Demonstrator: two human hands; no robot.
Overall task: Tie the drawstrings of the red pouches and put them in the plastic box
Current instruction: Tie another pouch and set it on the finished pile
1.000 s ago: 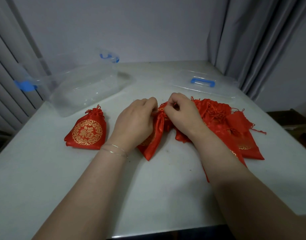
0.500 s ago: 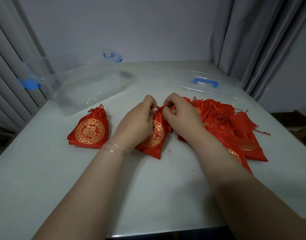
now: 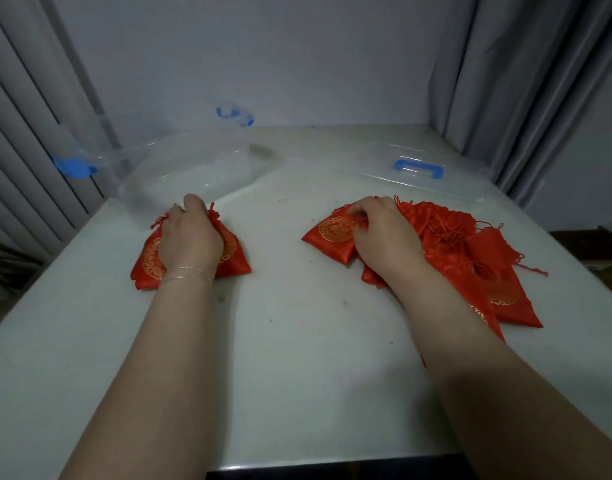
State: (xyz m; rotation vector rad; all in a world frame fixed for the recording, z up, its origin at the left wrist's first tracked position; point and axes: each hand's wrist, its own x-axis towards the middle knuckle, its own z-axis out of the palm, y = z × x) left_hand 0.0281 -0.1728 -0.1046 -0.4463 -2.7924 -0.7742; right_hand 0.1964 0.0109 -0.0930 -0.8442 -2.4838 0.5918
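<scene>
My left hand lies over a red pouch with a gold emblem at the left of the table, its fingers curled round the gathered neck. A second red pouch shows beneath it on the left side. Just behind them stands the clear plastic box, open and with nothing in it. My right hand pinches the top edge of another red pouch at the left end of a pile of several red pouches with loose drawstrings.
The box's clear lid with a blue handle lies flat behind the pile. Blue latches stick out from the box ends. Grey curtains hang at both sides. The table's front edge is near me.
My hands have parted. The left one carried the pouch from the middle over to the pouch lying at the left. The right one moved onto the pile and took hold of another pouch.
</scene>
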